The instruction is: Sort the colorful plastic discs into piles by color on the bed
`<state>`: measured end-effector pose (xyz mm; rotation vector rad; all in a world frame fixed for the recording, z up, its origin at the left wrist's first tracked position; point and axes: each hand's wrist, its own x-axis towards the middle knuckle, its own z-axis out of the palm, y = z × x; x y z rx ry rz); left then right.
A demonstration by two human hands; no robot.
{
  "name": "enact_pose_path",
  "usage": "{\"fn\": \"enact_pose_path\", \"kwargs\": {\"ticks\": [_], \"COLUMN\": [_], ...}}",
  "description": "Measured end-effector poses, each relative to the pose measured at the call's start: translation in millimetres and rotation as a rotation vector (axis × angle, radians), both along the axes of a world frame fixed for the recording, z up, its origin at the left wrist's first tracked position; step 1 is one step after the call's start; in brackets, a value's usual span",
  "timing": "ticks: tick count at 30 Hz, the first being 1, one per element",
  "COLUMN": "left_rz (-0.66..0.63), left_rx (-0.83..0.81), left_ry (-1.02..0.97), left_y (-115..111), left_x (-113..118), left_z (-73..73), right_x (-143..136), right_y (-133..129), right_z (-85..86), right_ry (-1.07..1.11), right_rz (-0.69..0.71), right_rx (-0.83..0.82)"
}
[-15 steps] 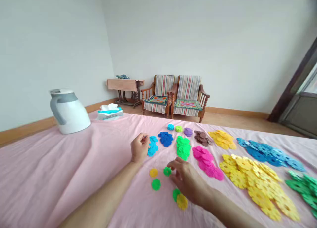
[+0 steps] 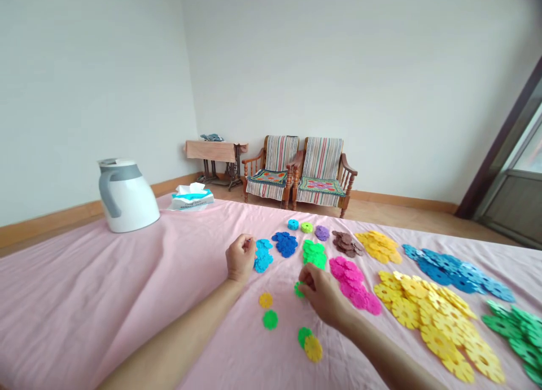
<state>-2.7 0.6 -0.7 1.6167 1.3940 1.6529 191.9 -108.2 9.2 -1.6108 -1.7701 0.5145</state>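
My left hand is closed, fingertips together, just left of a pile of light blue snowflake discs; whatever is in it, if anything, is hidden. My right hand pinches a green snowflake disc, partly covered by the fingers, in front of the bright green pile. Nearer to me lie a loose yellow disc and a green disc. Another yellow disc overlaps a green one. A pink pile is right of my right hand.
The pink cloth also bears dark blue, purple, brown, large yellow, blue and dark green piles. A white jug and tissue pack stand left. Two armchairs are beyond.
My right hand has moved the green disc a little away from me and to the right, towards the bright green pile. My left hand has stayed beside the light blue pile.
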Motion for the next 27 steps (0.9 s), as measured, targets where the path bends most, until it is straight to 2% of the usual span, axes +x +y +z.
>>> {"fn": "enact_pose_path", "kwargs": {"ticks": [5,8,11,16,20,27], "left_rz": [-0.014,0.017,0.047,0.029,0.013,0.005], "left_rx": [-0.015,-0.024,-0.031,-0.035,-0.027,-0.025], "left_ry": [0.017,-0.004,-0.031,-0.05,-0.049,-0.054], "left_y": [-0.9,-0.6,0.1,-0.6,-2.3,-1.6], "left_x": [1.1,-1.5,-4.5,-5.7,-5.5,-6.5], "left_z": [-0.1,2.2,4.6,5.9,6.6,7.9], "right_x": [33.9,43.0,37.5,7.6,-8.9,-13.2], "right_y": [24.7,24.1,5.2,-46.6,-69.7,-64.1], "right_z": [4.0,5.2,10.7,28.7,34.2,29.0], "right_ry": [0.024,0.013,-0.01,-0.13,-0.275,-0.21], "right_rz": [-0.181,-0.218,-0.156,0.158,0.15,0.086], "right_rx": [0.044,0.043,0.029,-0.171,-0.249,-0.321]}}
